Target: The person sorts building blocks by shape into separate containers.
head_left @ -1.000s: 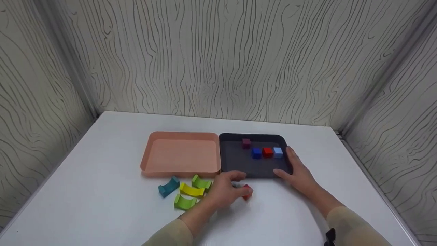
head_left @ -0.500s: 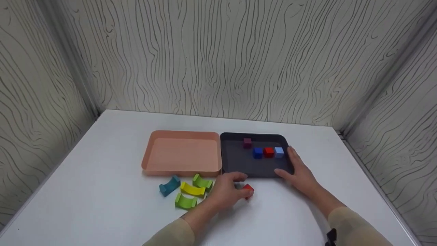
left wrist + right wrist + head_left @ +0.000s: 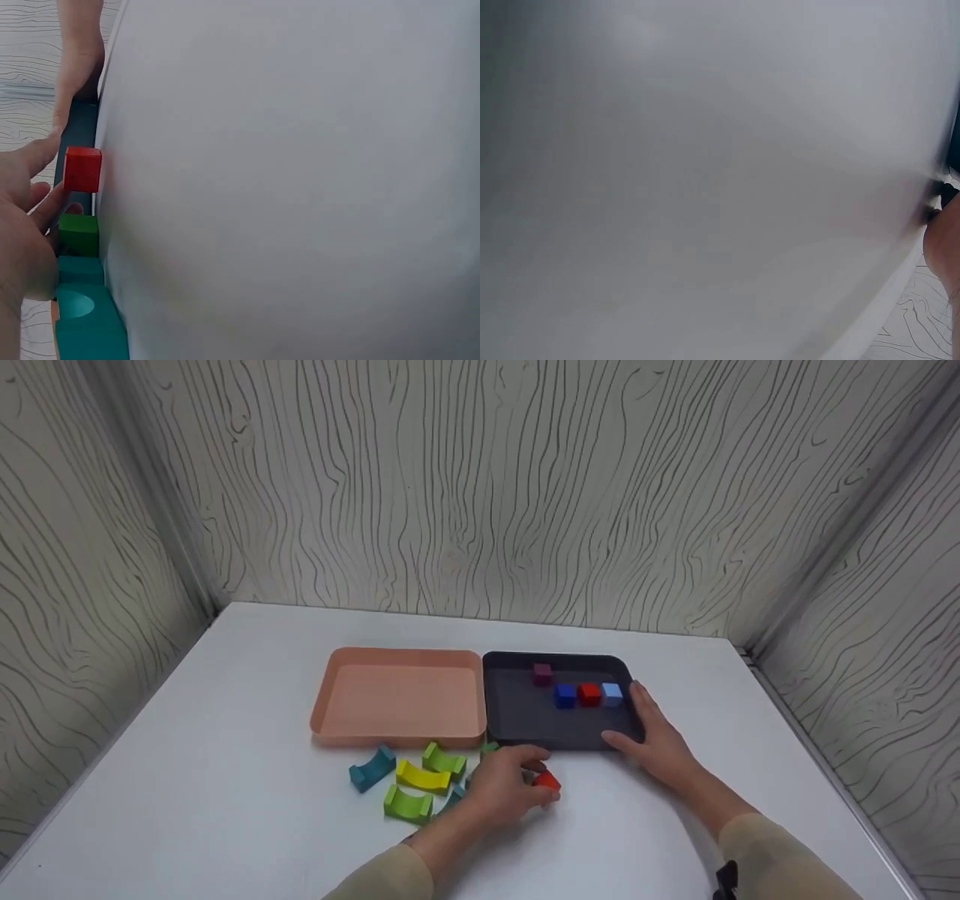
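Note:
My left hand (image 3: 499, 787) is in front of the dark tray, thumb and fingers around a red cube (image 3: 547, 781) on the table. The thumb covers part of the cube's near side; the left wrist view shows the cube (image 3: 82, 169) at the fingertips and resting on the table. My right hand (image 3: 660, 746) rests at the near right corner of the dark tray (image 3: 517, 727), straight fingers along its side and thumb over the front rim. Inside that tray lie a maroon cube (image 3: 542, 674), a blue cube (image 3: 565, 696), another red cube (image 3: 589, 694) and a light blue cube (image 3: 612, 694).
A pink tray (image 3: 405, 697) stands against the dark tray's left side. Before it lie several curved blocks, among them a teal one (image 3: 373, 769), a yellow one (image 3: 422, 777) and a green one (image 3: 408, 804). The left forearm partly hides others. Patterned walls enclose the table.
The red cube at my left hand has turned a little. The left hand has shifted slightly right, uncovering more curved blocks behind it. The right hand stays on the tray.

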Demonstrator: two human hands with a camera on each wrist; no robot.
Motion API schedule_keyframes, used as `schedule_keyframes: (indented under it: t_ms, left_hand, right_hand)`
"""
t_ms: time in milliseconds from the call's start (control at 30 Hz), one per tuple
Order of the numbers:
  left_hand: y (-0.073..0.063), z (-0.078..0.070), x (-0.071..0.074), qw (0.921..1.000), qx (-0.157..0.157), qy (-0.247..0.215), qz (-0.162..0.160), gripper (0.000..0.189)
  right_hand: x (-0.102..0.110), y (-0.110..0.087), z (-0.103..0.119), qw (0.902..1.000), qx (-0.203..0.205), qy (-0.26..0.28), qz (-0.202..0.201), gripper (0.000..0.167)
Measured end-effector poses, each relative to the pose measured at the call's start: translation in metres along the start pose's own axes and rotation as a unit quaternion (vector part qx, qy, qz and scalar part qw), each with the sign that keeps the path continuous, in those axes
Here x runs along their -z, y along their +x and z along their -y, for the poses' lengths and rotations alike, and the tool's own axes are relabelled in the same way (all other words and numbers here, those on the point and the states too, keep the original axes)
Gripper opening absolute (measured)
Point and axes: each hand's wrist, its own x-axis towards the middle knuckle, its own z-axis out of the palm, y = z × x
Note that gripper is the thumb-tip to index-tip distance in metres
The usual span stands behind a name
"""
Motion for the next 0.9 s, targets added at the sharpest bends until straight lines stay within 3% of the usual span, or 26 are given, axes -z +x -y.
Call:
schedule_keyframes:
  t_ms: [167,300,467,667,900]
  left_hand:
    - [0.001,-0.004,-0.004,0.9964,-0.031,0.075,0.025,0.049]
    - [0.003,-0.006,-0.009,0.9848,-0.084,0.150,0.023,0.046]
    - [0.000,-0.009,-0.018,0.9764,-0.129,0.171,0.028,0.045]
    - [-0.006,-0.015,-0.030,0.9801,-0.115,0.151,0.059,0.044]
    - [-0.010,-0.011,-0.040,0.9932,-0.070,0.021,0.091,0.043]
  right_hand:
    - [0.000,0.001,0.000,0.9999,-0.007,-0.001,0.007,0.111]
    - [0.000,0.002,0.000,0.9999,-0.008,-0.001,0.006,0.112]
    - [0.001,0.000,0.000,0.9999,-0.008,-0.003,0.005,0.112]
    - [0.001,-0.001,0.001,1.0000,-0.003,-0.003,0.002,0.112]
    - [0.001,0.000,0.000,1.0000,-0.005,0.004,0.003,0.111]
